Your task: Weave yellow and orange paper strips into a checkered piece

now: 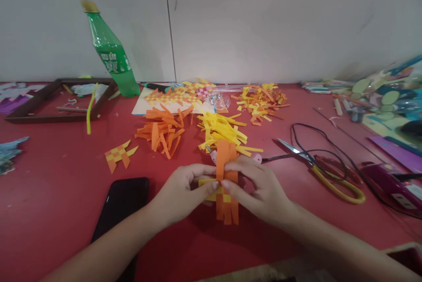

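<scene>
Orange and yellow paper strips, woven together (227, 205), are held between my two hands above the red table. My left hand (184, 189) pinches the yellow strips at the left side of the weave, thumb on top. On the right side, my right hand (260, 185) grips the orange strips with thumb and fingers. The two thumb tips nearly meet at the middle of the weave. Behind the hands lie a pile of yellow strips (220, 130) and a pile of orange strips (161, 130). A finished woven paper fish (118, 155) rests to the left.
A black phone (123, 203) lies by my left forearm. Scissors with yellow handles (339, 184) and a black cable (280, 157) are at the right. A green bottle (115, 60) stands near a brown frame (36, 119) at the back left.
</scene>
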`<state>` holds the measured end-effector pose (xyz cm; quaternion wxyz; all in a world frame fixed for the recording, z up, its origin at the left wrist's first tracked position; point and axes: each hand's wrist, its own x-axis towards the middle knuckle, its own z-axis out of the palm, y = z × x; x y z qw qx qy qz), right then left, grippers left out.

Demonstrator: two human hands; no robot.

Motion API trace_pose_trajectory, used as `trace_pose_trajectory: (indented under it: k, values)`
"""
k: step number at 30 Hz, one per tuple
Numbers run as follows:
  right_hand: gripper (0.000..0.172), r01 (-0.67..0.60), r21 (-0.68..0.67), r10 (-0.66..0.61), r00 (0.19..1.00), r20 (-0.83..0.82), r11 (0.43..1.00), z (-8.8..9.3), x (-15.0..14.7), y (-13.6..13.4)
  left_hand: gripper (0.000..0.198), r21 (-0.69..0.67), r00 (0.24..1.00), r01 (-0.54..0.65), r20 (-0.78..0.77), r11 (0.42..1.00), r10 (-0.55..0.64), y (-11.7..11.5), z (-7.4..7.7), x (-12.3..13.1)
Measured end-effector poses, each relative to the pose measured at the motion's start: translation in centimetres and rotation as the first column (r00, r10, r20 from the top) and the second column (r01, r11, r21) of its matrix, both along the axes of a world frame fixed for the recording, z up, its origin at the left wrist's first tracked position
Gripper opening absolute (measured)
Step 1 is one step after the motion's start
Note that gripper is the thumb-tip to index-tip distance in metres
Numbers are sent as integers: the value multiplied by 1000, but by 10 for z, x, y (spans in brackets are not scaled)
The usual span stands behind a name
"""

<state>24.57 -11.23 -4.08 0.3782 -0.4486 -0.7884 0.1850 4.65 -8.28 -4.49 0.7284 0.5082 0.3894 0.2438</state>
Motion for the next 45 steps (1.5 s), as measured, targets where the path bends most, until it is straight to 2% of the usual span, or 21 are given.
trace_pose_trajectory:
  k: [3, 7, 14, 19, 24, 27, 30, 33, 36, 38, 41, 43, 45]
  values:
    - [4, -39, 86, 34, 998, 59, 996, -1, 0, 1, 51, -49, 999, 11, 34, 999, -9, -1, 2, -1]
    - [16, -73, 134, 70, 997, 26, 988, -3, 3, 2, 73, -45, 997, 49, 58, 998, -46, -1, 7, -2]
    - [25, -65, 229, 61, 998, 25, 971, -6, 5, 1, 61, -53, 1000, 20, -14, 998, -20, -1, 9, 1]
    - [26, -93, 219, 78, 994, 73, 971, -7, 6, 0, 57, -112, 998, -27, 55, 993, 33, 0, 10, 0]
    - [25, -107, 149, 94, 991, 92, 983, 0, 7, -2, 43, -204, 980, -94, 153, 974, 126, 1, 9, -2]
    - [30, -132, 156, 117, 988, 98, 979, 4, 7, -4, 43, -152, 980, -82, 167, 985, 107, 2, 9, -2]
    - [34, -144, 186, 125, 986, 107, 972, 6, 6, -5, 54, -94, 981, -49, 181, 994, 65, 2, 11, -1]
    - [38, -84, 217, 59, 991, 122, 972, 6, 11, 0, 55, -67, 987, -62, 144, 996, 71, 3, 11, -1]
    - [45, 99, 261, -144, 976, 161, 960, 7, 27, 11, 42, -21, 984, -158, 74, 987, 159, 4, 7, -2]
    - [44, 138, 226, -196, 946, 258, 964, 8, 41, 19, 35, 39, 975, -220, 39, 975, 218, 5, 4, -3]
    - [48, 28, 57, -49, 904, 425, 998, 9, 58, 26, 31, 112, 956, -292, 15, 950, 292, 6, 1, -5]
    - [51, -32, -41, 48, 869, 492, 999, 7, 62, 27, 31, 119, 943, -334, 28, 935, 333, 6, 0, -6]
    - [53, -44, -85, 83, 841, 535, 995, 3, 61, 27, 34, 102, 919, -394, 63, 913, 390, 7, -1, -6]
